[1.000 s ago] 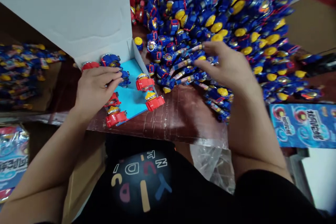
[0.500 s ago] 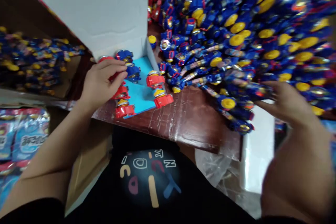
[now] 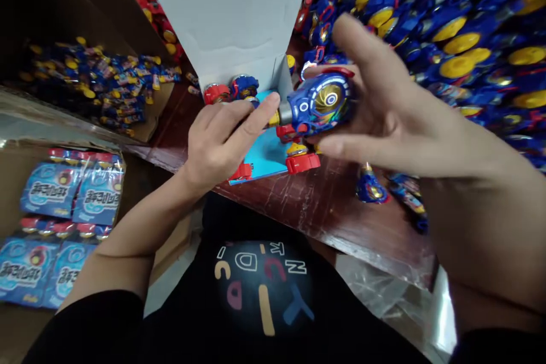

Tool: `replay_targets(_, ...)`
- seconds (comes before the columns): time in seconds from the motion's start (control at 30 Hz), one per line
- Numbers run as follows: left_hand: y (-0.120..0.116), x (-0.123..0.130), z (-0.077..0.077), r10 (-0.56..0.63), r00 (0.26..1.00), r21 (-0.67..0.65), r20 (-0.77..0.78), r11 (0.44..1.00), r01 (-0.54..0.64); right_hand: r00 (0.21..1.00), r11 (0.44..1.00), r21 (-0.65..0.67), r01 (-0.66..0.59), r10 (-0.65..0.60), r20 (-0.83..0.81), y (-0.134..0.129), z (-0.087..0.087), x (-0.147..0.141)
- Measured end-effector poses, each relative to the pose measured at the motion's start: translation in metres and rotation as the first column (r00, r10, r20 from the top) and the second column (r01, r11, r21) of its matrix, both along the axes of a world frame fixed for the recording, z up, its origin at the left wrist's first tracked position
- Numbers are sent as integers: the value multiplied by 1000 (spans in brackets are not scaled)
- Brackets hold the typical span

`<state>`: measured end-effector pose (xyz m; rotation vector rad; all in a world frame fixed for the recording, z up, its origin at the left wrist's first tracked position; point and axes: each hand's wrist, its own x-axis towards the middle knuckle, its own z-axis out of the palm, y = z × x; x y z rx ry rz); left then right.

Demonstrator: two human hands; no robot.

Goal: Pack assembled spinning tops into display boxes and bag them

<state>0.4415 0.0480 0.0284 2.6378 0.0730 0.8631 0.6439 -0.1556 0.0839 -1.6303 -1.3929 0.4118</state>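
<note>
My right hand [image 3: 384, 108] is curled round a blue toy [image 3: 326, 99] with a gold spiral disc, over the right side of an open display box. The toy's narrow grey and yellow end points left. My left hand [image 3: 226, 136] reaches over the left part of the box, its index finger and thumb at that yellow end. The box has a raised white lid [image 3: 230, 5] and a light blue floor [image 3: 267, 153]. Red toys [image 3: 302, 160] stand along its right side, with another red toy [image 3: 216, 94] and a dark blue one [image 3: 244, 86] at the back left.
A large heap of blue and yellow toys [image 3: 460, 45] covers the right of the brown table [image 3: 341, 210]. Cartons at the left hold small yellow-blue pieces [image 3: 111, 79] and packed blue boxes [image 3: 51, 187]. Clear plastic [image 3: 375, 284] lies below the table edge.
My right hand has moved left from the heap to the box, bringing a blue toy. My left hand's index finger now extends to the toy's end. The whole view has shifted right.
</note>
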Motion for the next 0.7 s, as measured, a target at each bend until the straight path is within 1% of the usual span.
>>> replay_targets(0.03,4,-6,-2,29,999,5,-15,1000,-29,1000,1000,20,1,0,-23,6,-3,-3)
replay_targets(0.07,7,-11,-4,53,998,12,-47,999,-52,1000,999,36,23,-23,-8,11,-5,-5)
replay_targets(0.1,8,-17,-6,76,993,20,-86,997,-74,997,998,40,49,-51,57,13,-7,-7)
replay_targets(0.13,8,-23,-8,94,988,27,-124,995,-91,985,997,37,62,-67,161,14,-9,-8)
replay_targets(0.17,8,-28,-11,101,984,30,-150,995,-97,958,999,16,37,-40,283,15,-11,-10)
replay_targets(0.23,5,-36,-20,81,977,6,-195,997,-82,866,993,-82,-86,115,487,19,-16,-15)
replay_targets(0.27,3,-39,-26,63,973,-22,-222,997,-70,816,981,-141,-133,189,546,21,-19,-18)
replay_targets(0.3,1,-41,-32,49,966,-56,-252,996,-65,773,969,-191,-155,239,587,23,-24,-21)
replay_targets(0.37,-2,-43,-42,42,951,-122,-307,989,-83,703,948,-280,-154,304,643,29,-33,-27)
replay_targets(0.43,-3,-42,-48,47,940,-169,-338,979,-110,647,928,-343,-148,353,676,33,-39,-31)
replay_targets(0.5,-4,-41,-49,49,937,-188,-345,975,-120,609,907,-390,-157,400,685,39,-41,-35)
replay_targets(0.57,-5,-39,-45,60,940,-191,-336,973,-130,587,886,-443,-139,434,683,49,-39,-39)
replay_targets(0.63,-7,-36,-36,84,948,-187,-307,971,-147,596,856,-510,-91,457,660,60,-34,-43)
replay_targets(0.7,-8,-30,-27,89,966,-183,-243,974,-135,639,835,-545,-74,459,617,64,-23,-40)
